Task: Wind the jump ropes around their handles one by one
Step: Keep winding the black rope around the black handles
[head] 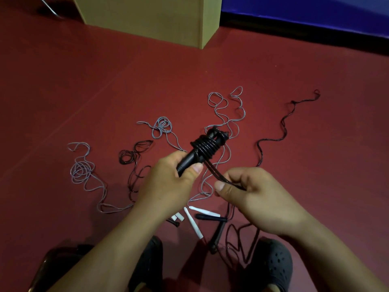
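My left hand (168,182) grips a pair of black handles (192,157) held together, pointing up and to the right. Several turns of black rope (207,147) are wound round their upper half. My right hand (250,194) pinches the doubled black rope (219,175) that runs down from the coil. Loose grey ropes (227,119) and another black rope (282,127) lie tangled on the red floor (84,81). White handles (194,223) and black handles (211,217) lie on the floor below my hands.
A tan box (160,20) stands at the back, with a blue wall panel (305,11) beside it at the right. My two dark shoes (271,268) are at the bottom edge. A metal chair leg (49,8) shows at top left.
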Motion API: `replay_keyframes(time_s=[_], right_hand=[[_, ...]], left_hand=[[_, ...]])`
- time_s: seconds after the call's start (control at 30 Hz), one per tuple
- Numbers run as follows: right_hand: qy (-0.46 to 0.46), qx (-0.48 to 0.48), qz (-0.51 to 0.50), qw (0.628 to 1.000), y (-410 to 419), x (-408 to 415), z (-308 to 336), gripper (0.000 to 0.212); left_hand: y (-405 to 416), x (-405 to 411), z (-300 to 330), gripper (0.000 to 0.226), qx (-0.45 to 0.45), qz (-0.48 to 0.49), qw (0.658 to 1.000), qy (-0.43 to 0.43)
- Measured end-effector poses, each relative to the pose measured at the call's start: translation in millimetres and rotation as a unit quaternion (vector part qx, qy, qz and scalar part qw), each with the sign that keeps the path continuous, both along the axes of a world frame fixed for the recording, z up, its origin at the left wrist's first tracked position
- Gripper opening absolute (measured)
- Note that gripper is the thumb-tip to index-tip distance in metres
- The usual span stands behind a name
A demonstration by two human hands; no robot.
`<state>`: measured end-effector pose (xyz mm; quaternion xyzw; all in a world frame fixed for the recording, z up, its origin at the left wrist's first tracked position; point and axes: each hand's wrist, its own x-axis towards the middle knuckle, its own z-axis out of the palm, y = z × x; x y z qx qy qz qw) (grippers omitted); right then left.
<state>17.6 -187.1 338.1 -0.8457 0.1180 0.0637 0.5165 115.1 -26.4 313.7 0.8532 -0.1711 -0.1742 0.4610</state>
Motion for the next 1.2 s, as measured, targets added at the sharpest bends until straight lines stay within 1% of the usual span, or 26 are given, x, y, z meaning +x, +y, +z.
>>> replay_keyframes(time_s=[0.07, 0.1, 0.17, 0.27, 0.33, 0.4, 0.47, 0.53, 0.6, 0.67, 0.7, 0.87, 1.0, 1.1, 1.2], right_hand=[[-0.012, 0.009, 0.002, 1.0, 2, 0, 0, 0.029], [-0.015, 0.009, 0.004, 1.0, 3, 0, 0, 0.028], [-0.014, 0.01, 0.006, 1.0, 5, 0, -1, 0.027], [0.012, 0.025, 0.005, 1.0, 5, -3, -2, 0.027], [0.021, -0.014, 0.012, 1.0, 6, -5, -4, 0.029], [0.015, -0.077, 0.009, 0.997, 7, -6, -7, 0.031], [-0.005, -0.144, 0.006, 0.99, 8, -7, -12, 0.033], [-0.033, -0.19, 0.003, 0.981, 7, -8, -16, 0.03], [-0.059, -0.21, -0.006, 0.976, 6, -9, -18, 0.021], [-0.075, -0.211, -0.026, 0.974, 5, -9, -18, 0.011], [-0.079, -0.208, -0.037, 0.974, 5, -8, -17, 0.01], [-0.075, -0.221, -0.072, 0.97, 3, -5, -16, 0.011], [-0.066, -0.215, -0.087, 0.971, 0, -4, -18, 0.012], [-0.08, -0.205, -0.081, 0.972, 0, -4, -21, 0.01], [-0.092, -0.2, -0.042, 0.975, 0, -3, -24, 0.005]], left_hand=[[2, 0, -2, 0.008, 0.022, 0.009, 1.0, -0.015], [2, 0, -3, 0.009, 0.037, 0.012, 0.999, -0.021], [3, 0, -4, 0.015, 0.068, 0.017, 0.997, -0.023], [5, 1, -4, 0.022, 0.123, 0.014, 0.992, -0.025], [7, 1, -3, 0.027, 0.156, 0.002, 0.987, -0.024], [7, 0, -3, 0.031, 0.184, -0.018, 0.983, -0.026], [6, -2, -1, 0.031, 0.213, -0.04, 0.976, -0.037], [5, -4, 2, 0.028, 0.237, -0.066, 0.968, -0.056], [5, -4, 3, 0.023, 0.242, -0.094, 0.964, -0.054], [5, -5, 4, 0.02, 0.237, -0.112, 0.964, -0.036], [6, -5, 3, 0.018, 0.238, -0.119, 0.963, -0.031], [3, -7, -1, 0.025, 0.274, -0.17, 0.946, -0.027], [3, -7, -1, 0.021, 0.253, -0.207, 0.945, -0.002], [3, -6, -1, 0.021, 0.246, -0.218, 0.944, 0.008], [3, -6, -1, 0.024, 0.247, -0.231, 0.941, 0.023]])
